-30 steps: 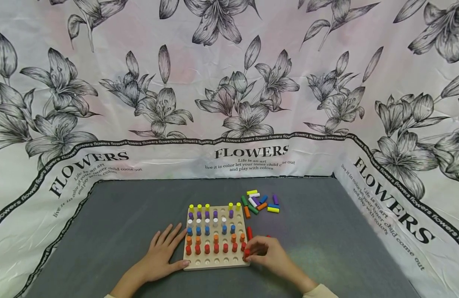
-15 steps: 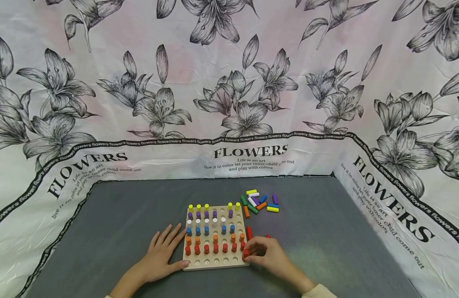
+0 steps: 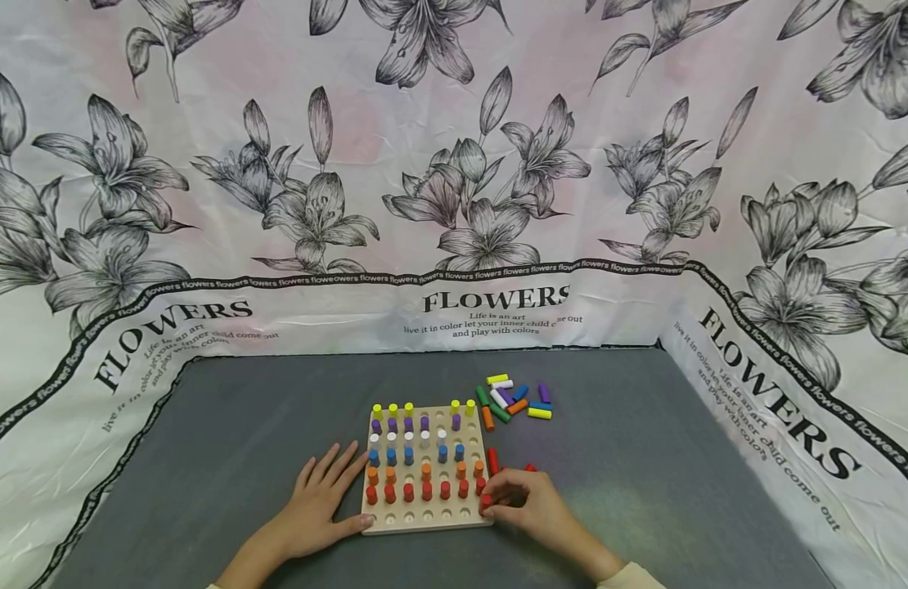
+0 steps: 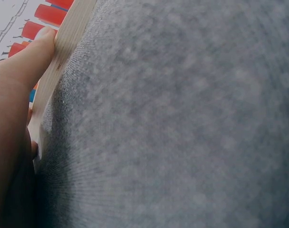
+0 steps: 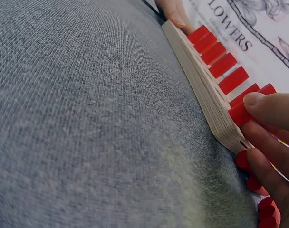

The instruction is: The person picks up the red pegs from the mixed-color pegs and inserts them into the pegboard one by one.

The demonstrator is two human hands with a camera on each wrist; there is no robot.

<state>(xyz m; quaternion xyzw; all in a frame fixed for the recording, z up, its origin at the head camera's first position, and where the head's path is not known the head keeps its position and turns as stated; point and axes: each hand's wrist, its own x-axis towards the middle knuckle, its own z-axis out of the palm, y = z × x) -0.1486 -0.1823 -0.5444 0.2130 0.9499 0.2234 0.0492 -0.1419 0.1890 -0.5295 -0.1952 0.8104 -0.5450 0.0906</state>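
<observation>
A wooden pegboard lies on the table with rows of coloured pegs standing in its holes. My right hand is at the board's near right corner. Its thumb and index finger pinch a red peg that stands nearly upright over the front row. Behind that row runs a line of red pegs. My left hand rests spread along the board's left side, its thumb on the near left corner. In the left wrist view that thumb presses the board's edge.
Loose pegs in several colours lie in a pile beyond the board's far right corner, among them a green peg and a yellow peg. More loose red pegs lie beside the right hand. A flower-printed cloth surrounds the grey table.
</observation>
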